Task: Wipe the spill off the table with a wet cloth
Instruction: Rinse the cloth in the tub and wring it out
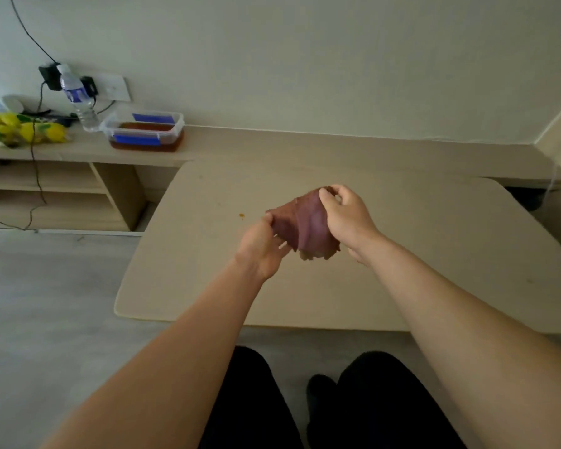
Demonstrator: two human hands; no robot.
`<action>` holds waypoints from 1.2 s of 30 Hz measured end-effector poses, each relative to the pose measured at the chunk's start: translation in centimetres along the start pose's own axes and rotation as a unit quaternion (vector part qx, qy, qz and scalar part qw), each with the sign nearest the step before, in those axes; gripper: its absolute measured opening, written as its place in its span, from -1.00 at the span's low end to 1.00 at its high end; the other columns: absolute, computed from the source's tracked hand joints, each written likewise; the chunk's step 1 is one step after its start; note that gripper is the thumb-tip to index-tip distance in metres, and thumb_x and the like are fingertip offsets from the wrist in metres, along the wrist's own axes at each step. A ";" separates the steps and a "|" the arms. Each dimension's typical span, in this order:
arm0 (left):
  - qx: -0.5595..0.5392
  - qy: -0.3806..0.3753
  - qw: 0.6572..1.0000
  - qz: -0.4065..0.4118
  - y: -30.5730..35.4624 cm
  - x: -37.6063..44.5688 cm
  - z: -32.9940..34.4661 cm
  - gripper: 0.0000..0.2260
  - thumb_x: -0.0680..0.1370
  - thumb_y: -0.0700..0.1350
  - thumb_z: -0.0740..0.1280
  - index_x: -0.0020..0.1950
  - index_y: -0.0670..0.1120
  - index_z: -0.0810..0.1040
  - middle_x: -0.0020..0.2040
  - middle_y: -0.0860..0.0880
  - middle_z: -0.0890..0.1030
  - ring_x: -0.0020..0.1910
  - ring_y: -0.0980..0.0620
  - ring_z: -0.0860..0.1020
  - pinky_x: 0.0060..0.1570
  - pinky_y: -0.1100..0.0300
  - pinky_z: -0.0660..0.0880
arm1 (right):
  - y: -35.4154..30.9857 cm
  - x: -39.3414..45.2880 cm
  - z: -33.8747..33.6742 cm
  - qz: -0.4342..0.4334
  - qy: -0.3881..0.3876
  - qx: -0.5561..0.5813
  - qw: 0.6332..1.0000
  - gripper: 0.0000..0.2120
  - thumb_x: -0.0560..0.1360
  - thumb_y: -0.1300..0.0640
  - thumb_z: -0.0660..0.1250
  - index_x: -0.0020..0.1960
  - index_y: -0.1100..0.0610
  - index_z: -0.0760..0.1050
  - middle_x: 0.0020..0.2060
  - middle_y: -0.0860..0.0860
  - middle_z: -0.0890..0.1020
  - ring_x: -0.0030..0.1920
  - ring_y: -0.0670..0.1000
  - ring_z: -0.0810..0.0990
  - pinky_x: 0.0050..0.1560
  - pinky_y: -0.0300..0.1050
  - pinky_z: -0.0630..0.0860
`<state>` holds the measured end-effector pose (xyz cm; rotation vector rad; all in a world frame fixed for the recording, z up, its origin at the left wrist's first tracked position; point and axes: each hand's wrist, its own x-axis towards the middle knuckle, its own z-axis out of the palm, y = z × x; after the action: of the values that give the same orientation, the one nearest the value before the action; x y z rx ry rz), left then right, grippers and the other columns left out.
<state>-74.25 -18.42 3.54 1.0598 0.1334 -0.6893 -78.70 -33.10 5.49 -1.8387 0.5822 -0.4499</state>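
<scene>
A reddish-purple cloth (pixel 306 226) hangs in the air over the middle of the beige table (pixel 434 254), stretched between both hands. My left hand (pixel 263 246) pinches its left edge. My right hand (pixel 345 218) grips its upper right corner with curled fingers. A small orange spill spot (pixel 241 216) lies on the table just left of the cloth, apart from it.
A long shelf runs along the wall behind the table. On it stand a clear lidded box with brown liquid (pixel 146 132), a water bottle (pixel 78 98) and yellow packets (pixel 23 129). Cables hang from a wall socket (pixel 110 87). My dark-trousered legs (pixel 337 403) are below.
</scene>
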 end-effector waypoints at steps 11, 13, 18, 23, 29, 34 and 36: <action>0.238 0.180 0.954 -0.028 3.0 14.0 -7.8 -0.79 0.73 -0.04 0.19 0.13 -0.15 0.51 -0.17 -0.16 0.56 -0.40 -0.07 0.50 -0.45 0.17 0.39 | 8.0 10.6 10.2 0.268 -0.085 0.112 0.953 -0.82 0.64 0.22 0.27 0.08 0.16 0.66 -0.09 0.08 0.71 -0.20 0.04 0.66 -0.34 -0.15 0.52; 0.187 0.189 0.961 -0.076 4.0 13.1 -8.9 -0.83 0.70 -0.13 0.28 0.03 -0.22 0.56 -0.16 -0.20 0.56 -0.36 -0.08 0.50 -0.38 0.13 0.38 | 7.4 10.8 11.6 0.322 -0.119 0.118 0.932 -0.77 0.64 0.30 0.23 0.17 0.24 0.65 -0.07 0.16 0.69 -0.27 0.07 0.64 -0.39 -0.12 0.51; 0.162 0.235 0.951 -0.121 8.8 10.6 -11.8 -0.83 0.70 -0.22 0.27 -0.03 -0.23 0.59 -0.21 -0.18 0.59 -0.46 0.04 0.52 -0.49 0.23 0.38 | 4.0 10.8 15.6 0.378 -0.120 0.035 0.917 -0.77 0.60 0.30 0.36 0.23 0.27 0.62 0.10 0.19 0.70 0.03 0.13 0.71 0.06 0.01 0.62; 0.208 0.280 0.932 -0.100 14.8 11.0 -15.4 -0.80 0.68 -0.18 0.31 0.27 -0.18 0.62 0.02 -0.14 0.68 -0.11 -0.03 0.65 -0.17 0.17 0.63 | -1.7 11.0 18.5 0.336 -0.084 -0.095 0.933 -0.65 0.53 0.20 0.45 0.31 0.24 0.60 0.13 0.11 0.72 0.10 0.07 0.70 0.24 0.04 0.60; 0.223 0.257 0.935 -0.101 20.7 13.0 -16.4 -0.79 0.70 -0.14 0.27 0.27 -0.14 0.61 0.00 -0.16 0.68 -0.11 -0.12 0.66 -0.07 -0.02 0.67 | -6.1 13.4 21.8 0.459 -0.058 0.038 0.886 -0.79 0.54 0.15 0.48 0.11 0.25 0.65 -0.16 0.07 0.74 -0.16 0.02 0.70 -0.15 -0.16 0.58; 0.236 0.241 0.931 -0.142 23.5 15.2 -17.2 -0.76 0.72 -0.13 0.22 0.35 -0.12 0.55 0.13 -0.25 0.67 0.10 -0.23 0.67 0.10 -0.19 0.64 | -7.7 14.9 24.4 0.595 -0.153 0.203 0.762 -0.88 0.61 0.01 0.39 -0.05 0.02 0.62 -0.20 -0.05 0.76 -0.02 -0.05 0.66 0.02 -0.12 0.43; 0.285 0.241 0.918 -0.134 24.8 16.5 -18.0 -0.77 0.71 -0.11 0.22 0.31 -0.11 0.57 0.09 -0.22 0.68 0.03 -0.17 0.67 0.11 -0.15 0.64 | -8.1 15.4 26.2 0.584 -0.154 0.205 0.770 -0.87 0.65 0.05 0.34 0.06 0.08 0.62 -0.09 0.02 0.76 0.04 -0.01 0.66 0.04 -0.12 0.45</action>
<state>-43.03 -3.35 6.30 1.7900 0.5371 -0.7173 -50.07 -20.07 4.94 -0.8173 1.1425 0.5343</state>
